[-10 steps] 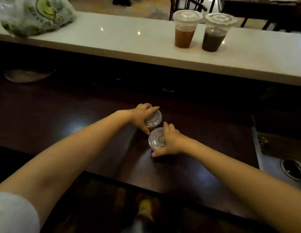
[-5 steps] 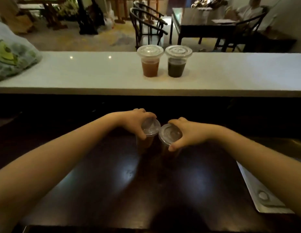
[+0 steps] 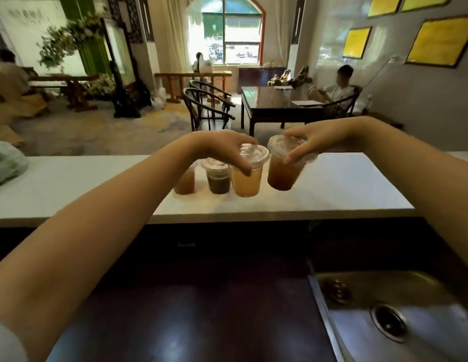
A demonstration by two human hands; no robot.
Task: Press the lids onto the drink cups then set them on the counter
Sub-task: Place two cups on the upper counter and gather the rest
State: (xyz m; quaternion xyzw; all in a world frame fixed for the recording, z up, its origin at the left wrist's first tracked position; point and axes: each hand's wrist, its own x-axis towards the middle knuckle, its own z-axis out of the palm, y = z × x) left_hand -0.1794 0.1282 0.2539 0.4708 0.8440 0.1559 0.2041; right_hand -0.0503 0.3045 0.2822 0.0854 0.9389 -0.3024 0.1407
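Observation:
My left hand (image 3: pixel 222 150) grips a lidded clear cup of pale amber drink (image 3: pixel 247 176) by its rim, over the white counter (image 3: pixel 70 186). My right hand (image 3: pixel 311 142) holds a second lidded cup of darker brown drink (image 3: pixel 282 171) by its lid edge, tilted and lifted above the counter. Both cups hang side by side, nearly touching. Behind my left wrist two more lidded cups stand on the counter: an orange-brown one (image 3: pixel 185 182), partly hidden, and a dark green-black one (image 3: pixel 218 180).
A dark wooden worktop (image 3: pixel 201 309) lies below the counter, with a steel sink (image 3: pixel 400 320) at the lower right. A plastic bag (image 3: pixel 5 165) rests on the counter's far left. Beyond are chairs, a dark table and seated people.
Both hands have lifted the two lidded cups off the dark worktop and carried them forward and up over the white counter, next to the two standing cups.

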